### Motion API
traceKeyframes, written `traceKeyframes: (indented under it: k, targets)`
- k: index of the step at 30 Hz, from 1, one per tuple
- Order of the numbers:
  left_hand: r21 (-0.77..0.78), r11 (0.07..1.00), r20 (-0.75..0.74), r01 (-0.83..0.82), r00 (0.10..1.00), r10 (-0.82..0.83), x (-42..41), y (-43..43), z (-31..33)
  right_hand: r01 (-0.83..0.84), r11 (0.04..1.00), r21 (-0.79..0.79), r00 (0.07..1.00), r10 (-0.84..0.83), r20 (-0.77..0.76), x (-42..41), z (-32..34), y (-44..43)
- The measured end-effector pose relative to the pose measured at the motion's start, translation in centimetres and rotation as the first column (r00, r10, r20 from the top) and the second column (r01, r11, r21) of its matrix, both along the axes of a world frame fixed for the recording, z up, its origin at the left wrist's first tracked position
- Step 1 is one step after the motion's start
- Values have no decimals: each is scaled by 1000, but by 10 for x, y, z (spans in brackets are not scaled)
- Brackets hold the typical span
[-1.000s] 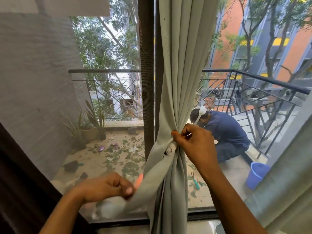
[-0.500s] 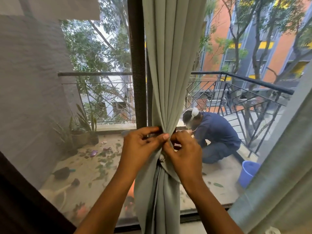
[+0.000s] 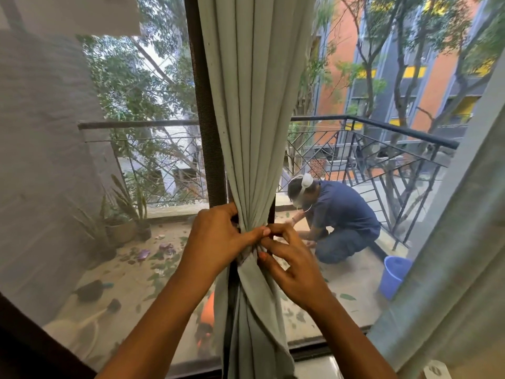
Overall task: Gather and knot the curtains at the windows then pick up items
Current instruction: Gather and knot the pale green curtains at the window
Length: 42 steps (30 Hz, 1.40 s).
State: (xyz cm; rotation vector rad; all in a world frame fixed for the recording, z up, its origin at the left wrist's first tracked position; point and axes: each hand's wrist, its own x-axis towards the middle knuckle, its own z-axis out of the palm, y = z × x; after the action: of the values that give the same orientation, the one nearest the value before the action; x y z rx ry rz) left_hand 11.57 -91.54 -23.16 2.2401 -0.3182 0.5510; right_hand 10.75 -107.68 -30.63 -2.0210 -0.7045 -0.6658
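Note:
A pale grey-green curtain (image 3: pixel 251 105) hangs in front of the window's dark centre post, gathered into a narrow bundle at mid-height. My left hand (image 3: pixel 218 239) wraps the gathered waist from the left, thumb pressed to the front folds. My right hand (image 3: pixel 289 266) meets it from the right, fingertips pinching the fabric at the same spot. Below the hands the curtain falls loose to the sill. The gathered spot itself is mostly hidden by my fingers.
A second curtain (image 3: pixel 459 255) hangs at the right edge. Through the glass, a person in blue (image 3: pixel 341 217) crouches on the balcony near a blue bucket (image 3: pixel 393 274). Potted plants (image 3: pixel 123 222) and scattered leaves lie at the left. A dark frame (image 3: pixel 27 346) fills the lower left.
My left hand came up from the lower left, where it pulled a curtain end, to join the right hand at the gathered waist. Both now pinch the fabric there.

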Motion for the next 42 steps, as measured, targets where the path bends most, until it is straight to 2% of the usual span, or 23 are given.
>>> traceKeyframes:
  k: [4, 7, 9, 12, 16, 18, 21, 23, 26, 29, 32, 34, 35, 37, 42]
  targets:
    - [-60, 998, 18, 7, 1000, -6, 0, 2, -9, -9, 1000, 22, 999, 10, -50, 0, 0, -3]
    - [-31, 999, 4, -27, 1000, 28, 2, 6, -15, 93, 991, 99, 994, -86, -71, -10, -3, -1]
    - [-3, 999, 12, -43, 999, 43, 1, 6, -15, 136, 990, 33, 982, -131, -140, -19, -7, 5]
    - [26, 998, 22, -59, 998, 58, 2, 7, -12, 159, 970, -184, 953, -200, -230, -25, -14, 14]
    - [12, 999, 16, -48, 999, 48, 3, 11, -14, 143, 973, -182, 916, -200, -348, -28, 5, -5]
    - [-1, 999, 18, -34, 999, 34, 0, 12, -15, 168, 957, -235, 914, -241, -327, -26, 22, -28]
    - [-3, 1000, 12, -18, 1000, 18, -3, 9, -16, 285, 889, -357, 917, -362, -168, -6, 46, -45]
    - [-32, 999, -14, 11, 1000, -12, -2, 6, -17, 368, 862, -349, 906, -417, -75, 10, 57, -35]
    - [-57, 998, -14, 28, 999, -29, -3, 5, -16, 428, 848, -313, 883, -467, -57, 21, 60, -10]
    - [-120, 992, -31, 45, 998, -49, -1, 10, -18, 371, 922, -109, 912, -384, -141, 23, 50, 2]
    - [-190, 979, -58, 75, 994, -88, -1, 17, -20, 81, 990, 117, 944, -38, -327, 18, 39, 7]
    - [-205, 975, -68, 82, 993, -98, -1, 19, -20, -132, 950, 282, 844, 257, -470, 10, 29, 5]
    - [-194, 978, -74, 79, 993, -95, -1, 19, -19, -193, 930, 312, 791, 336, -512, 7, 24, 4]
    - [-159, 984, -86, 82, 992, -96, 1, 18, -18, -244, 926, 290, 758, 368, -539, 7, 15, 4]
    - [-111, 987, -127, 118, 983, -132, 1, 12, -15, -79, 962, 261, 891, 186, -414, 18, 15, 15]
